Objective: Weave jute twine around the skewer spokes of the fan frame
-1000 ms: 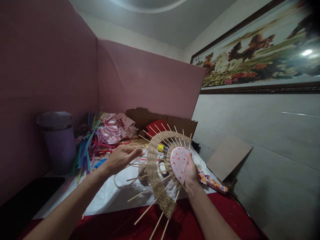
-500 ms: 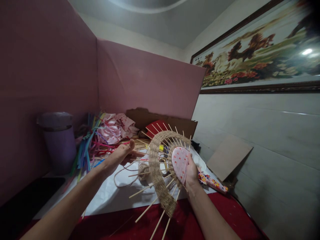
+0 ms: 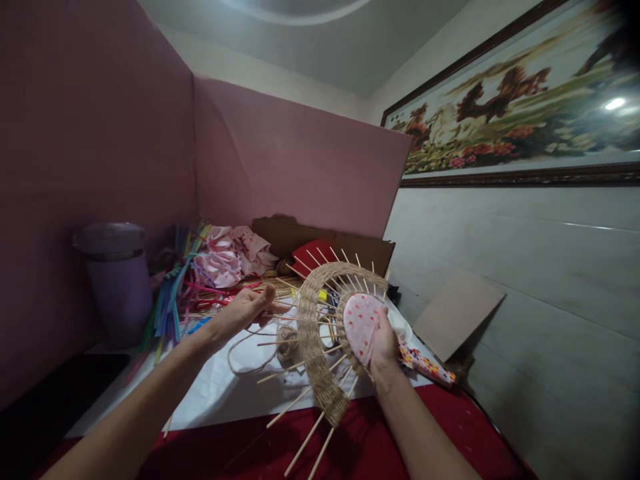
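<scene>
Left hand [image 3: 243,312] is closing again after spreading flat half a second back, thumb and fingers drawing together just beside the stick tips; half-woven round basket of tan twine and thin wooden sticks [image 3: 315,360] is turning a little in the right hand [image 3: 384,343], lower woven end swinging left and upward; small ball of tan twine [image 3: 287,340] is coming into fuller view behind the sticks.

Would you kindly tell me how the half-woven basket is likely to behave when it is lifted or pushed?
The half-woven basket is probably light: the right hand holds it up by its dotted base. Its woven band looks fairly stiff, but the thin bare sticks might flex or snap if pushed. The twine running to the left hand may tug.
</scene>
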Demonstrator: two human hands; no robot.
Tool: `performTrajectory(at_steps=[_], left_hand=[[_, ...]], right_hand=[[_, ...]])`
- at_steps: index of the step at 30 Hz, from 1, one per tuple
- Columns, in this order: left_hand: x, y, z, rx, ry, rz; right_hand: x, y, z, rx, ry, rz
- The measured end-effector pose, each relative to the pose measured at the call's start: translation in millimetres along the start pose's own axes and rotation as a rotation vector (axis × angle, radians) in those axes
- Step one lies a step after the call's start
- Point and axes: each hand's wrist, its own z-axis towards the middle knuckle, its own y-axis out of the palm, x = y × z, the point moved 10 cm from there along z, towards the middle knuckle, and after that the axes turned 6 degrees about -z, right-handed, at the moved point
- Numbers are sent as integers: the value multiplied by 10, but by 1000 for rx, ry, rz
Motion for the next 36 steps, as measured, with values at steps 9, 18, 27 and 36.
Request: performTrajectory(at_steps=[9,18,27,36], left_hand=[[3,-99,42,44,68,52],[48,-134,40,92,86,52],[88,-187,25,144,140,97],[60,-249,17,182,100,26]], right_hand=[[-71,-30,-21,47,-56,8],[-65,-69,-7,66,-59,-15],[-103,-69,-32,82,-77,-13],[-82,-153,21,126,-79,-54]])
